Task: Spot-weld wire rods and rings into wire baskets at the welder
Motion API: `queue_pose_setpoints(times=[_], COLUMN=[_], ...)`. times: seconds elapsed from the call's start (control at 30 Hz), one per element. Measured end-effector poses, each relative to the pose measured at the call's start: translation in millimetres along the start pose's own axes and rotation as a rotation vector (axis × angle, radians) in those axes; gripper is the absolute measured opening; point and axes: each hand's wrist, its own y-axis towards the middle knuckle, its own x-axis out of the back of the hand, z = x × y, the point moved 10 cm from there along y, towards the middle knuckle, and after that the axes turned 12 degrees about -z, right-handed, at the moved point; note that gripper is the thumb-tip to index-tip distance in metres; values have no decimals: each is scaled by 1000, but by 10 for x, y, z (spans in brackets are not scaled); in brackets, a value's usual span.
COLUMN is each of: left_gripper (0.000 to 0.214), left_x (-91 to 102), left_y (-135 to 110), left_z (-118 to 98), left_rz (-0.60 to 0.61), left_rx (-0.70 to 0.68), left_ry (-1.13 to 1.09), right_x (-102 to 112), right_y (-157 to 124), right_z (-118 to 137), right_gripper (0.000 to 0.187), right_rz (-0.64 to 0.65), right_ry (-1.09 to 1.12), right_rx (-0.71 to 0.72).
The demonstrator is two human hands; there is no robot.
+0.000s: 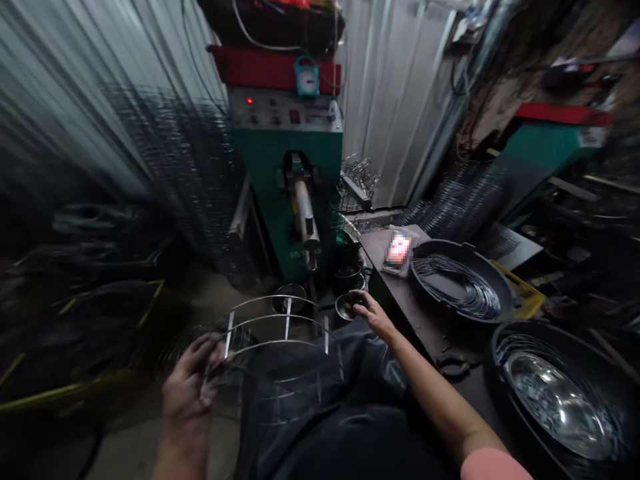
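Observation:
My left hand (pixel 195 373) is closed around the left side of a round wire frame (pixel 287 319), made of curved thin rings joined by short upright strips. The frame is held tilted above my lap, over a dark apron (pixel 325 413). Blur softens the fingers of this hand. My right hand (pixel 369 312) is clear of the frame on its right side, at a small metal bowl (pixel 345 307). Its thumb and fingers look apart, and nothing shows between them. Ahead of both hands stands a green machine (pixel 260 167) with a projecting metal arm (pixel 305 217).
On the right, a bench (pixel 383 233) carries a blurred-out lit device (pixel 399 250), a black tub (pixel 463 310) of wire rings and another tub (pixel 500 387) with a shiny metal bowl (pixel 560 403). Stacked wire frames (pixel 185 173) lean at the left wall. A small clock (pixel 307 80) hangs on the machine.

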Motion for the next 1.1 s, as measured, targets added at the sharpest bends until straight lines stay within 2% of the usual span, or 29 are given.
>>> queue_pose_setpoints(times=[0.03,0.13,0.2,0.23,0.3,0.37,0.43,0.5,0.57,0.7,0.83,0.97,1.1], left_gripper=[10,10,11,12,17,26,35,39,42,53,58,56,47], left_x=[-109,-519,-623,-642,-666,-650,-580,-541,-595,-827,-948,-950,-820], left_y=[-30,-117,-115,-95,-39,19,23,-89,-290,-715,-967,-1178,-1306], left_z=[95,353,442,461,461,405,323,261,322,662,828,844,886], left_rz=[9,170,193,193,200,169,78,26,71,241,269,262,252], left_rx=[15,101,113,104,60,-34,-148,-262,-318,-312,-308,-289,-249], left_ry=[-53,-177,-175,-155,-67,61,158,183,215,349,433,462,489], right_x=[-110,-408,-507,-528,-519,-484,-473,-497,-560,-743,-797,-737,-731], right_y=[-70,-507,-801,-891,-931,-856,-748,-652,-601,-653,-814,-1016,-1191], right_z=[119,319,328,307,254,236,254,278,278,214,130,67,88], right_gripper=[51,66,66,60,46,40,40,41,41,41,38,41,44], right_rz=[109,453,546,534,420,291,208,153,110,60,38,60,103], right_ry=[69,323,437,458,459,425,379,348,345,384,438,443,482], right_rx=[-12,-154,-282,-329,-371,-361,-330,-301,-287,-294,-336,-412,-427])
